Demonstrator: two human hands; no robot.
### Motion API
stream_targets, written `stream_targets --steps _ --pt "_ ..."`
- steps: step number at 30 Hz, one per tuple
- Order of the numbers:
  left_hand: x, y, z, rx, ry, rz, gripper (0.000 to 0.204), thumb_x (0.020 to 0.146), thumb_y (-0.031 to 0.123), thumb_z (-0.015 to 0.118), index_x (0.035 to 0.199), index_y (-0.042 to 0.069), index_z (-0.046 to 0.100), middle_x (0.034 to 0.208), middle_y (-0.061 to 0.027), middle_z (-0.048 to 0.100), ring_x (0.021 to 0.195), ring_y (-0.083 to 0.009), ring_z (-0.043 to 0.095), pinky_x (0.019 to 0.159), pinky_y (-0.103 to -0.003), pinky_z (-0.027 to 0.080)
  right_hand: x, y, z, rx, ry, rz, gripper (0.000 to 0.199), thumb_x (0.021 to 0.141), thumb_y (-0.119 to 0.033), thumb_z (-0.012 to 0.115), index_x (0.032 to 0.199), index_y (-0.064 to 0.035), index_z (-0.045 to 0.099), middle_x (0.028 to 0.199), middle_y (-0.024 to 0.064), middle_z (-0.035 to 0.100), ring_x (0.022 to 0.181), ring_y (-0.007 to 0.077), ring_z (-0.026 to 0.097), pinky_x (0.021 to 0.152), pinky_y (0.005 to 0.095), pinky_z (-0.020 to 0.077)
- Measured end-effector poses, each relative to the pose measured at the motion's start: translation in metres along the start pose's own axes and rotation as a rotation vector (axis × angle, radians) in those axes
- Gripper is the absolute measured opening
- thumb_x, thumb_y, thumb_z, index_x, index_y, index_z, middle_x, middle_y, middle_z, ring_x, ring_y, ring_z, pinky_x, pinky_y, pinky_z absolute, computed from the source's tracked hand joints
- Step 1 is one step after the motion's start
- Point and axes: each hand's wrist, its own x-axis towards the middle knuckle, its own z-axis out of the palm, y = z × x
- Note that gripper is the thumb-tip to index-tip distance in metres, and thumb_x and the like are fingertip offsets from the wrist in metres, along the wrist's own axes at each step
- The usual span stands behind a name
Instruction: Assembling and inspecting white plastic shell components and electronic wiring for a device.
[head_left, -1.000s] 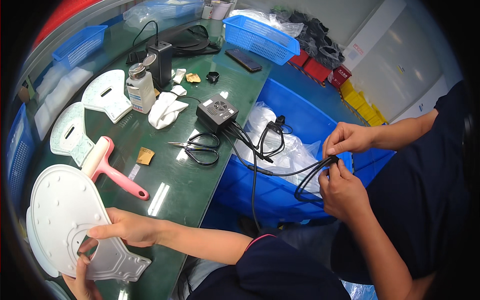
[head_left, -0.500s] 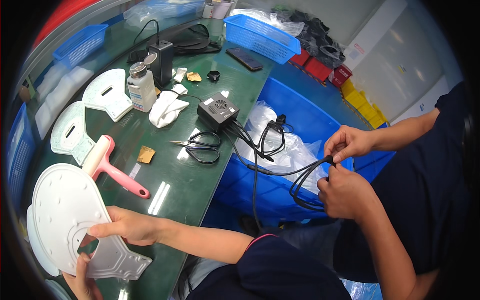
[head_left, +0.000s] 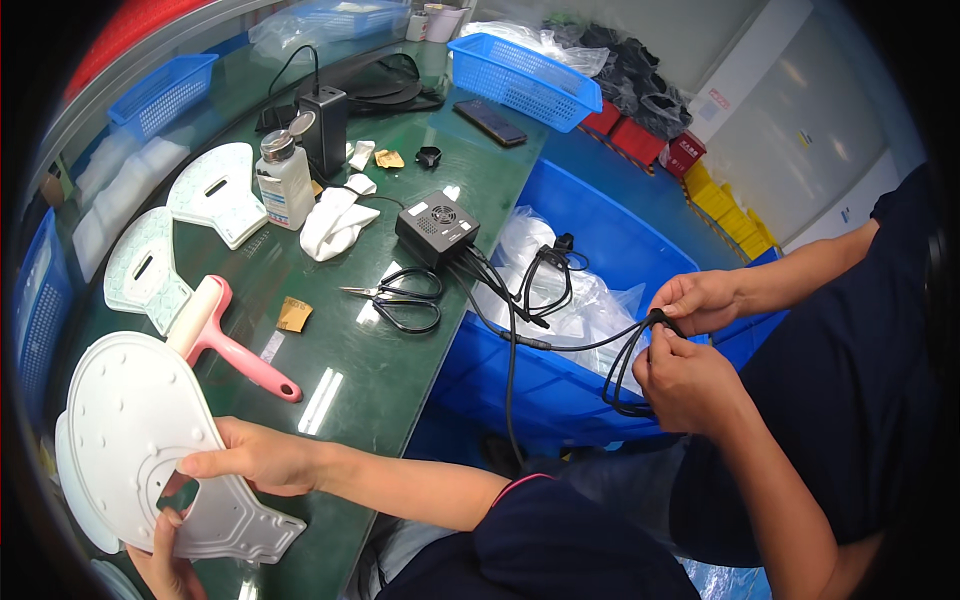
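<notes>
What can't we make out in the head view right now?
- Left hand: cut off by the lower edge, partly behind the white plate.
- Right hand: fingertips hidden behind the plate.
- Plate's left rim: lost in the dark fisheye border.
- Black cable: its end is hidden inside a co-worker's hands.
- Blue bin: contents are covered by plastic bags.

We see a dark green glossy worktable [head_left: 400, 330] catching bright overhead light, a blue floor [head_left: 640, 190] on the right, and a pale wall [head_left: 830, 120] far right.
</notes>
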Motion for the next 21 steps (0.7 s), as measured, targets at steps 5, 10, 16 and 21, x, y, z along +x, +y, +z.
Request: stream_targets --steps 5,10,16,21 --pt "-0.001 0.003 0.006 -0.017 0.009 -0.011 0.034 0.081 0.007 0.057 0.112 -0.001 0.044 0.086 -0.0044 0.056 0.081 -0.0112 0.053 0.079 -0.025 0.04 0.002 0.002 -0.004 -0.047 0.005 -0.005 0.038 0.087 -0.016 0.053 0.121 -0.0011 0.044 0.111 0.0066 0.053 0.1 0.0134 0.05 0.087 0.0291 0.0405" --pt "-0.001 0.002 0.002 -0.041 -0.019 -0.01 0.039 0.08 0.007 0.058 0.115 -0.001 0.043 0.089 -0.0052 0.056 0.082 -0.0119 0.053 0.081 -0.025 0.04 0.001 0.002 -0.002 -0.018 0.003 0.002 0.039 0.087 -0.017 0.053 0.121 -0.0008 0.044 0.112 0.0068 0.052 0.1 0.0136 0.05 0.087 0.029 0.04" --pt "-0.003 0.002 0.002 -0.004 0.013 -0.052 0.049 0.076 0.008 0.062 0.119 -0.002 0.04 0.102 -0.0086 0.055 0.092 -0.0153 0.053 0.086 -0.028 0.04 -0.001 -0.002 -0.001 -0.037 -0.019 -0.013 0.039 0.087 -0.017 0.052 0.121 -0.0006 0.043 0.112 0.0071 0.053 0.099 0.0142 0.051 0.088 0.0288 0.0397" --pt "-0.004 0.006 0.007 0.032 0.015 -0.018 0.051 0.077 0.009 0.062 0.121 -0.002 0.038 0.108 -0.0101 0.052 0.095 -0.0165 0.052 0.088 -0.03 0.039 0.001 0.0 0.001 -0.021 0.004 -0.018 0.037 0.086 -0.014 0.052 0.12 -0.0002 0.045 0.111 0.0076 0.053 0.098 0.0152 0.053 0.088 0.0297 0.0409"
